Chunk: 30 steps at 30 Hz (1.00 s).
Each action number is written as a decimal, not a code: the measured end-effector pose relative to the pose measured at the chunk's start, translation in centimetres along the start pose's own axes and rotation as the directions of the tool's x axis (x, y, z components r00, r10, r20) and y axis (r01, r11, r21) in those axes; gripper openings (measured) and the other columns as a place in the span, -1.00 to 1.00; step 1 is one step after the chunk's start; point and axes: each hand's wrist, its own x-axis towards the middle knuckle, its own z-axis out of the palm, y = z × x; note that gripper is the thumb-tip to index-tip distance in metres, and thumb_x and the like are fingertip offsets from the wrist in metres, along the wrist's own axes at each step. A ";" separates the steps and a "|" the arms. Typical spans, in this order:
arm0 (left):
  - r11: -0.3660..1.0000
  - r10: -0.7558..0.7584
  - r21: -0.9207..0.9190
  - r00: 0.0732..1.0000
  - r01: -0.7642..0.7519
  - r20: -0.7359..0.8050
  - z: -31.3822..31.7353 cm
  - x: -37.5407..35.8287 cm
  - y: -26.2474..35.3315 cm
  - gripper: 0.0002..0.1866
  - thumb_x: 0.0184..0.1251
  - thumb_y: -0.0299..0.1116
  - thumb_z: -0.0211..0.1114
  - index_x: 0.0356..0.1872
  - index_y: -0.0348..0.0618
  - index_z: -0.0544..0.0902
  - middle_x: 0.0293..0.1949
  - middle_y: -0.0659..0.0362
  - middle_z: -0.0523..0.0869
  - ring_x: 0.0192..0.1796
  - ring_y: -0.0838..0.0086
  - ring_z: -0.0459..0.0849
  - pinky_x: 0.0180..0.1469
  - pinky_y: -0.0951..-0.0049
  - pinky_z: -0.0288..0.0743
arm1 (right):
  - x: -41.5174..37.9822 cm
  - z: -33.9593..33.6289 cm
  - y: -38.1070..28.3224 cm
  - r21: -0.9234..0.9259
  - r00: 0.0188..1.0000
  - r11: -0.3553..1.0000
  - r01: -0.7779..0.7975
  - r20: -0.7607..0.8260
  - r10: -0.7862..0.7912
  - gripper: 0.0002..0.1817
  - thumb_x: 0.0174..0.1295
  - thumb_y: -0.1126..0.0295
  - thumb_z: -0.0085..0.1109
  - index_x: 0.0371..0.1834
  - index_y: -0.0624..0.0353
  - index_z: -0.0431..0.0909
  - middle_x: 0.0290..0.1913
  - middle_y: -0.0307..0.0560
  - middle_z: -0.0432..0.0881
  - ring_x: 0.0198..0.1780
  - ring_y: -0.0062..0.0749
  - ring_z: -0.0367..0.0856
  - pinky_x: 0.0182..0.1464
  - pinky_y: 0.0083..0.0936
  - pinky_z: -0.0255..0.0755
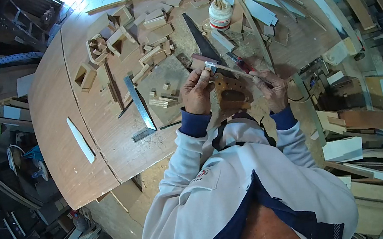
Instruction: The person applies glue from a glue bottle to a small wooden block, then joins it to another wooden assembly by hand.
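My left hand point(197, 91) pinches a small pale piece point(211, 68) between thumb and fingers, over the near edge of the workbench point(123, 153). A dark reddish-brown piece point(204, 59) shows right beside those fingertips. In my closed right hand point(271, 89) is a thin light stick point(239, 72), its far end reaching the piece at my left fingers. Below and between the hands lies a handsaw with a wooden handle point(232, 95), its dark blade point(197, 35) pointing away. A red-handled tool point(242, 65) lies just beyond the stick.
A metal try square point(140, 107) and small wood blocks point(163, 102) lie left of my hands. Farther back stand wooden box-like pieces point(123, 42) and a white jar point(220, 15). Long strips point(255, 32) lie at right; offcuts point(342, 149) are piled beside the bench.
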 end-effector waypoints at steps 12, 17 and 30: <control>0.999 -0.011 -0.050 0.999 0.009 -0.031 0.4 0.1 -1.3 -0.87 0.33 -0.44 0.23 -0.15 -0.17 0.64 -0.37 0.34 0.65 -0.40 0.71 0.52 -0.43 0.70 0.29 | -1.0 1.9 0.4 0.174 0.985 0.970 -0.168 0.008 0.169 -0.82 0.25 0.46 0.20 -0.11 0.22 0.66 -0.24 -0.25 0.64 -0.19 -0.65 0.52 -0.12 -0.69 0.41; 0.994 -0.048 -0.098 0.993 0.037 -0.104 -0.1 0.2 -1.4 -0.88 0.32 -0.43 0.24 -0.18 -0.18 0.63 -0.41 0.35 0.62 -0.43 0.71 0.50 -0.45 0.70 0.26 | -1.8 2.3 1.9 0.210 0.991 0.969 -0.130 -0.009 0.135 -0.81 0.24 0.46 0.21 -0.11 0.23 0.66 -0.19 -0.17 0.66 -0.15 -0.58 0.56 -0.09 -0.65 0.44; 1.000 -0.009 0.006 0.997 0.009 -0.079 -0.6 0.6 -1.3 -0.82 0.38 -0.35 0.18 -0.12 -0.20 0.60 -0.45 0.30 0.54 -0.49 0.66 0.41 -0.51 0.66 0.22 | -2.4 1.8 1.2 0.147 0.966 0.960 -0.239 -0.063 0.250 -0.80 0.30 0.37 0.15 -0.19 0.28 0.66 -0.43 -0.27 0.59 -0.39 -0.66 0.45 -0.33 -0.66 0.36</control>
